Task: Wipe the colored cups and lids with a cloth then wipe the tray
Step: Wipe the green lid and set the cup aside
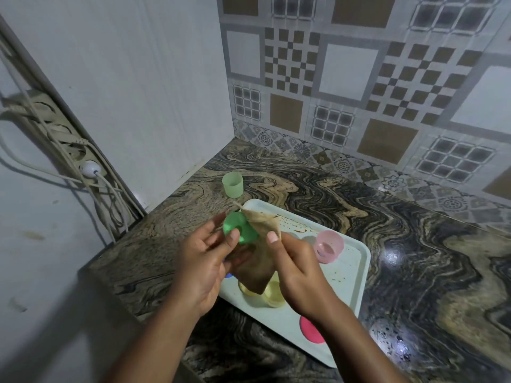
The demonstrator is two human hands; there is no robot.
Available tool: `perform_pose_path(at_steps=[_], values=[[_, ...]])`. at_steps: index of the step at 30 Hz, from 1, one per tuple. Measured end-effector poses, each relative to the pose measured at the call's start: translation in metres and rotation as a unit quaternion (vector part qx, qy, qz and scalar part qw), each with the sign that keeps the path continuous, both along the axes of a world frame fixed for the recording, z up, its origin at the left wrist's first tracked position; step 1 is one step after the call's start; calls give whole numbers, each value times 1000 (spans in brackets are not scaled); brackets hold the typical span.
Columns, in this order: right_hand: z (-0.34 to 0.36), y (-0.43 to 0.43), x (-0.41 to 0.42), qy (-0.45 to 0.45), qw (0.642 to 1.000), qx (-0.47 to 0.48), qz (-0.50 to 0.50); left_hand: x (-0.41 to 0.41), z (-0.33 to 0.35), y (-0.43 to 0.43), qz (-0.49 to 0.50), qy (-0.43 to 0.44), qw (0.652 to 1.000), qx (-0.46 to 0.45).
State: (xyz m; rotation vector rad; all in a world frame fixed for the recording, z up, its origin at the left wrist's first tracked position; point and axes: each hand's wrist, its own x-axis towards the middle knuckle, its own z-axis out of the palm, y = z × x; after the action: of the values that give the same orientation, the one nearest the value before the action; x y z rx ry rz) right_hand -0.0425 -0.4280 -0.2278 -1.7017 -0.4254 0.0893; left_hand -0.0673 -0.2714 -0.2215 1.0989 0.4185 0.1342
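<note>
My left hand (206, 261) holds a green lid (237, 228) between thumb and fingers above the left end of the tray. My right hand (296, 269) pinches a beige cloth (260, 244) that hangs beside the lid and touches it. A pale green cup (233, 184) stands upright on the counter behind the tray. On the pale tray (351, 277) a pink cup (328, 246) lies on its side, a yellow cup (273, 295) shows under the cloth, and a red lid (309, 328) lies near my right wrist. A blue piece (228, 275) peeks from under my left hand.
The tray's surface is speckled with dark crumbs (293, 226). The marbled counter (414, 258) meets a patterned tile wall behind and a white panel (138, 92) on the left. A power strip with cables (69, 150) hangs on the left wall.
</note>
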Motion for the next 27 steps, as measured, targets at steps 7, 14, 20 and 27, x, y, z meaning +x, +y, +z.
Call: perform_pose_path(at_steps=[7, 14, 20, 27], values=[[-5, 2, -13, -153, 980, -121, 46, -4, -2, 2, 11, 12, 1000, 15], [-12, -1, 9, -167, 971, -168, -6, -6, -2, 6, -3, 17, 1000, -8], [-12, -4, 16, 18, 992, -107, -64, 0, -7, 14, 20, 48, 998, 22], [-6, 8, -2, 24, 999, -11, -35, 2, -4, 7, 6, 11, 999, 53]])
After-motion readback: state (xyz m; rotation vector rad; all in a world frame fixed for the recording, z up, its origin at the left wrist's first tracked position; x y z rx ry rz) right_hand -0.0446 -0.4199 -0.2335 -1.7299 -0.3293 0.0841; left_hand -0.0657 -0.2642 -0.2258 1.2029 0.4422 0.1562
